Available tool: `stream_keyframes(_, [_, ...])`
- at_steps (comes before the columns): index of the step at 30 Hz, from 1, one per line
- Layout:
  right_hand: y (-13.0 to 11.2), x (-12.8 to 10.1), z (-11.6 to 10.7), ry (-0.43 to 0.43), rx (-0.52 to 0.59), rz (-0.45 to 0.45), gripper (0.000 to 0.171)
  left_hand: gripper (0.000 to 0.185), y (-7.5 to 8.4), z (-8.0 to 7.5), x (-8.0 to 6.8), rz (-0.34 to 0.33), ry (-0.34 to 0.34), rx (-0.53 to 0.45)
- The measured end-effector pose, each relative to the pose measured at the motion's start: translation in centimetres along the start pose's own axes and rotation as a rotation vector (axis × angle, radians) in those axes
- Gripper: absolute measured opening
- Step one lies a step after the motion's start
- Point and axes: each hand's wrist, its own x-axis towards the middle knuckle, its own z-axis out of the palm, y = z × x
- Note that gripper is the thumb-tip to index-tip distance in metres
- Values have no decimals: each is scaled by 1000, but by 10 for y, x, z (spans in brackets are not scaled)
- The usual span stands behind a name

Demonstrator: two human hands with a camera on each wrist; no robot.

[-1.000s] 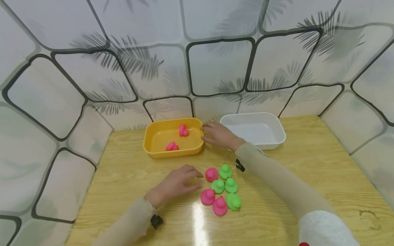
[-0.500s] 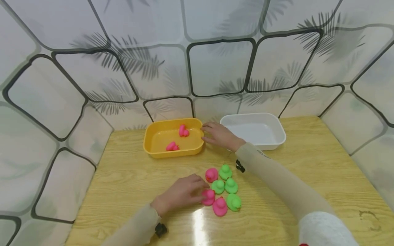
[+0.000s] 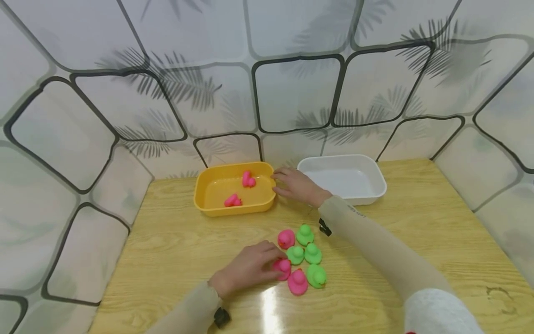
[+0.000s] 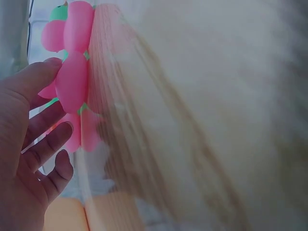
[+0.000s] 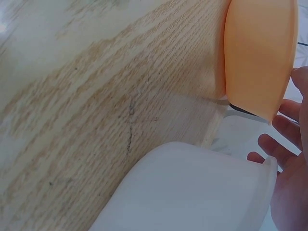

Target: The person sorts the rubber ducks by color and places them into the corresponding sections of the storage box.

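Note:
My left hand point(image 3: 276, 265) lies on the table and pinches a pink duck point(image 3: 284, 268) at the left of a small cluster. In the left wrist view the thumb of that hand point(image 4: 50, 103) presses on the pink duck point(image 4: 72, 84), with the other fingers below it. Two more pink ducks point(image 3: 286, 239) and several green ducks point(image 3: 313, 253) sit close around it. My right hand point(image 3: 280, 182) rests with straight fingers against the right rim of a yellow tub point(image 3: 201, 197). Two pink ducks point(image 3: 248, 178) lie inside the tub.
A white tub point(image 3: 381, 185) stands just right of the yellow one, behind my right wrist. In the right wrist view both the white tub point(image 5: 192, 187) and the yellow tub point(image 5: 260, 53) fill the frame. Patterned walls close in the wooden table point(image 3: 438, 222) at the back and sides.
My left hand has moved right and slightly towards me, from beside the cluster onto the pink duck, and its fingers have closed on it. The right hand has stayed at the yellow tub's rim.

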Motion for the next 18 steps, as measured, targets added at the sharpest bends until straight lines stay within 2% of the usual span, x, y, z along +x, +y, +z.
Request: stream_keyframes(18, [-4,0,-1,-8,-8,10,43,28,0,-4,-5,23,26,31])
